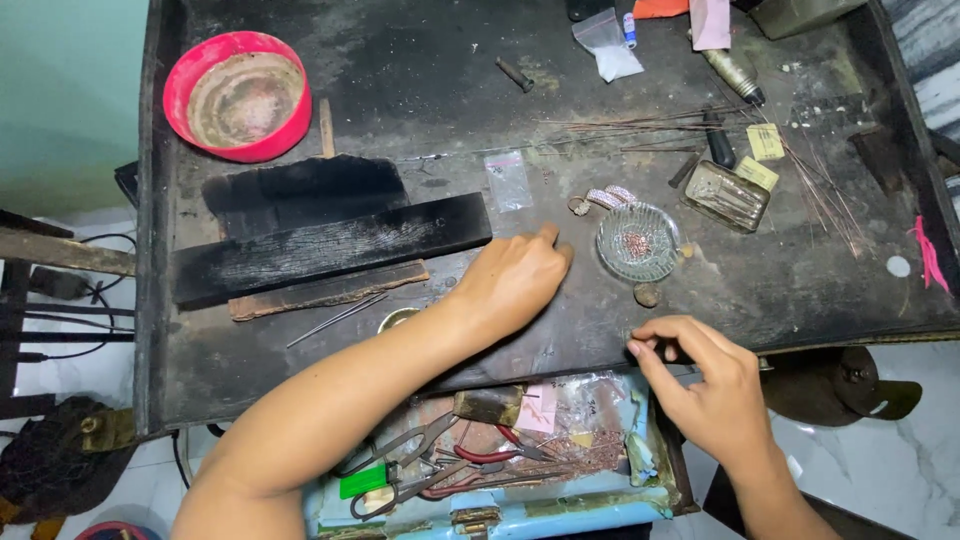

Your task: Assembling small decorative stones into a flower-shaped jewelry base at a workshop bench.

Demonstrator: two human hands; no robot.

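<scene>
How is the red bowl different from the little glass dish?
The red bowl is bigger and solid-coloured; the glass dish is smaller and see-through. The red bowl sits at the far left corner of the table, away from both hands; the glass dish lies just beyond the left hand. The glass dish holds tiny pinkish bits; the red bowl looks grimy inside. Both are round.

I see a red bowl (237,95) near the workbench's (420,60) far left corner, charred black wooden blocks (330,245) toward its left edge, thin copper wires (650,122) far right, and pliers (440,462) in the open drawer (500,515) below.
</scene>
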